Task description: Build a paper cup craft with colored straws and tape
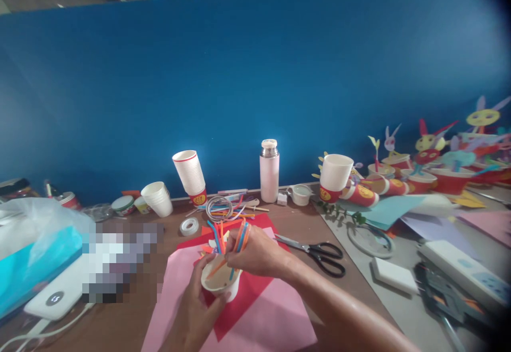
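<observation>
My left hand [202, 293] is wrapped around a white paper cup [223, 289], holding it tilted with its mouth up. Orange and blue straws [241, 236] are pinched in my right hand [255, 252], and their lower ends reach into the cup. Behind the cup, more blue and orange straw pieces [215, 235] stick up, partly hidden by my hands. Beneath both hands lie a red paper sheet [259, 300] and a pink paper sheet [167, 293]. Black-handled scissors [319, 252] rest to the right of my right hand.
Tape [189, 227], a wire coil [219, 208] and a pink thermos [269, 173] stand behind the papers. Stacked paper cups [189, 173] are at the back. On the right are rabbit cup crafts [425, 179] and a power strip [467, 272]; a power bank [56, 299] lies left.
</observation>
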A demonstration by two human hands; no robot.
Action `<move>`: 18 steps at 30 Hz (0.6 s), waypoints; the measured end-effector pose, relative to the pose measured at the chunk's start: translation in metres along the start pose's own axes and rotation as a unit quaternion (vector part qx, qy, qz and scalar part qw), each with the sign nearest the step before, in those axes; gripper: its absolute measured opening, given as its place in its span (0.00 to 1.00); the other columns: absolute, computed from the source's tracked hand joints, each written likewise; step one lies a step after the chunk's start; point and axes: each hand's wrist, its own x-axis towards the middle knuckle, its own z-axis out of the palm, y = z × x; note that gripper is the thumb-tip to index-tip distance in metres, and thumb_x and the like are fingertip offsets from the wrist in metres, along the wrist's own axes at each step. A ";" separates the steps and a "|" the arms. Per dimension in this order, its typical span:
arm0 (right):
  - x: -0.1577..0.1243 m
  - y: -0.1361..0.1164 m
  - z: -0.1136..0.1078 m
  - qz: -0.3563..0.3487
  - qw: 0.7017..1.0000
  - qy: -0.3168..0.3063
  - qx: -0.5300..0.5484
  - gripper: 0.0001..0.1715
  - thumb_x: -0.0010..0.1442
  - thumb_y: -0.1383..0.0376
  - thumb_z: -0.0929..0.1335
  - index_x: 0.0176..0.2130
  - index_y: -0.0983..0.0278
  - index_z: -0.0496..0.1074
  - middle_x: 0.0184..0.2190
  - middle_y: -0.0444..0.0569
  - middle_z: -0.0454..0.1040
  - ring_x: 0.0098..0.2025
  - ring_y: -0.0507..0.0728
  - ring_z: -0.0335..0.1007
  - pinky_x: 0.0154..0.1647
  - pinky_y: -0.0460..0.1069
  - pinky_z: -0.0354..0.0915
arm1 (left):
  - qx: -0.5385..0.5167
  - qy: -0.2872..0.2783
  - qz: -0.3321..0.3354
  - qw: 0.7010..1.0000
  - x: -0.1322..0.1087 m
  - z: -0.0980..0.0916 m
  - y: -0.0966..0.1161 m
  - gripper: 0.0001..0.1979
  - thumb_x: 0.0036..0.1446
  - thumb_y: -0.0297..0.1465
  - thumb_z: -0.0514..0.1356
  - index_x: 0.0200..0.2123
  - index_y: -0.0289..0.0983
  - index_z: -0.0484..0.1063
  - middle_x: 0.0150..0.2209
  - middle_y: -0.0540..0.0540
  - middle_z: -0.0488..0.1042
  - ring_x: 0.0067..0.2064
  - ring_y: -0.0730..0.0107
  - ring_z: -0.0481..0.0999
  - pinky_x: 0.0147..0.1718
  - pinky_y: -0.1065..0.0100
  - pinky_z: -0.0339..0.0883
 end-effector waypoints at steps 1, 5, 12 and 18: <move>0.000 -0.001 -0.001 -0.004 1.000 -0.006 -0.007 0.04 0.44 0.69 0.63 0.24 0.63 0.68 0.21 0.40 0.71 0.24 0.49 0.64 0.21 0.42 0.51 | 0.002 0.000 -0.002 1.000 0.000 0.000 0.000 0.28 0.44 0.35 0.59 0.50 0.39 0.59 0.51 0.42 0.69 0.52 0.54 0.68 0.46 0.60 0.65; -0.002 -0.004 -0.003 -0.014 0.999 -0.006 -0.028 0.04 0.44 0.70 0.63 0.24 0.63 0.68 0.21 0.40 0.70 0.24 0.48 0.64 0.22 0.42 0.50 | 0.005 -0.006 -0.010 1.000 0.000 -0.001 -0.003 0.28 0.43 0.35 0.59 0.50 0.38 0.59 0.48 0.42 0.71 0.50 0.55 0.70 0.43 0.62 0.67; -0.005 -0.008 0.001 -0.019 0.999 0.017 -0.046 0.06 0.45 0.69 0.63 0.25 0.64 0.69 0.22 0.41 0.72 0.24 0.49 0.65 0.21 0.42 0.48 | 0.022 -0.025 -0.002 0.999 0.002 -0.004 -0.006 0.29 0.43 0.37 0.60 0.51 0.39 0.58 0.50 0.42 0.69 0.49 0.55 0.71 0.44 0.61 0.67; -0.004 -0.007 0.005 -0.018 0.998 0.013 -0.054 0.06 0.47 0.67 0.63 0.26 0.63 0.70 0.23 0.42 0.73 0.25 0.50 0.65 0.22 0.43 0.50 | -0.005 -0.013 -0.004 1.000 0.000 -0.004 0.001 0.29 0.43 0.37 0.60 0.50 0.39 0.60 0.50 0.42 0.70 0.49 0.55 0.71 0.44 0.61 0.67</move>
